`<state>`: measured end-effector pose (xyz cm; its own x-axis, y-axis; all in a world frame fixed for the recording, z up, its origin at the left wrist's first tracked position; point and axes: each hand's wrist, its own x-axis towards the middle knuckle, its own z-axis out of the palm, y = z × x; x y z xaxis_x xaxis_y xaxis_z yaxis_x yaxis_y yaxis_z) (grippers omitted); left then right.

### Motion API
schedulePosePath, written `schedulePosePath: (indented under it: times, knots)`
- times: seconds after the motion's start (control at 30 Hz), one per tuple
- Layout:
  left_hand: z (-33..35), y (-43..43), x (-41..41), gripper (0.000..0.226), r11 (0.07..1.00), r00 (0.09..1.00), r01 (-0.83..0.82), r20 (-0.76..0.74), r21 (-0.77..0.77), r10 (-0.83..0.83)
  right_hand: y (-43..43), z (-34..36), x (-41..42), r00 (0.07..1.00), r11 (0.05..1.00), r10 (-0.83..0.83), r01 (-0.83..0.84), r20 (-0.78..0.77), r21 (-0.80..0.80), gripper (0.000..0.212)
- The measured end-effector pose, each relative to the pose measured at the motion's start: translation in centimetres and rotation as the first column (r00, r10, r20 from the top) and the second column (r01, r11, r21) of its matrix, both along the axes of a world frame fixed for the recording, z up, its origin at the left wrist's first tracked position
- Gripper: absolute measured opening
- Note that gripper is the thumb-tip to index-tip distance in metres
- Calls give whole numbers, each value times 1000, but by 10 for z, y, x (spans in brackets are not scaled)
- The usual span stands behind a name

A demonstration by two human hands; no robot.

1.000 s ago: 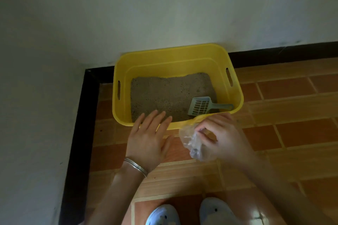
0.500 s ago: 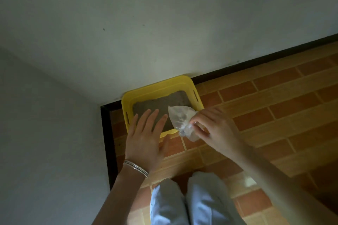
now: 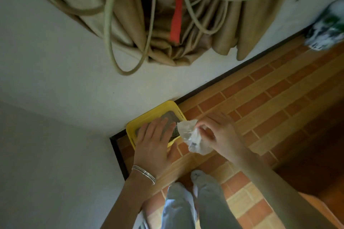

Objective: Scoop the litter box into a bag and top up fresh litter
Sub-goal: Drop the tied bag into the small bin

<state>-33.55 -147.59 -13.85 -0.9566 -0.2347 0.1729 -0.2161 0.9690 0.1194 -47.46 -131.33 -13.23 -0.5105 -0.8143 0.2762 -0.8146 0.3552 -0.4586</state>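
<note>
1. The right hand (image 3: 217,134) pinches a crumpled clear plastic bag (image 3: 191,138) between thumb and fingertips; the bag hangs bunched from that pinch, its mouth not spread open that I can see.

2. The left hand (image 3: 155,144) is held flat, fingers straight and together, palm down, with a bangle (image 3: 144,174) at the wrist. It grips nothing. It sits just beside the bag, the two nearly touching.

3. Past the left fingertips lies the yellow litter box (image 3: 134,126), tucked into the corner where the two walls meet. From where the head camera looks, the left hand covers much of the box, though I would judge it to be well above it, not resting on it.

4. Grey litter (image 3: 171,115) shows in the far part of the box. A slotted scoop (image 3: 176,132) peeks out at the near right corner, just by the bag's upper edge; neither hand touches it.

5. My reading: the job has barely started. The bag wants opening, the scoop wants picking up, and no scooping looks done.

6. Further out, near the far wall, a blurred green and white package (image 3: 324,29) stands on the tiled floor (image 3: 270,108); whether that is fresh litter I cannot tell.
</note>
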Motion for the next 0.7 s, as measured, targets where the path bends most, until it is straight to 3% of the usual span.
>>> schedulePosePath:
  times: [0.3, 0.4, 0.5, 0.7]
  knots:
    - [95, 23, -9, 53, 982, 978, 189, 93, -7, -187, 60, 103, 22, 967, 969, -244, 247, -75, 23, 16]
    - [110, 32, -10, 53, 968, 966, 249, 79, -17, -247, 81, 121, 25, 944, 945, -322, 325, -77, 33, 17]
    - [118, 40, -16, 52, 959, 957, 282, 79, -10, -281, 98, 138, 27, 916, 919, -388, 392, -100, 26, 5]
    - [125, 61, -39, 52, 940, 938, 339, 86, -39, -335, 135, 153, 26, 857, 870, -488, 493, -166, -10, 10]
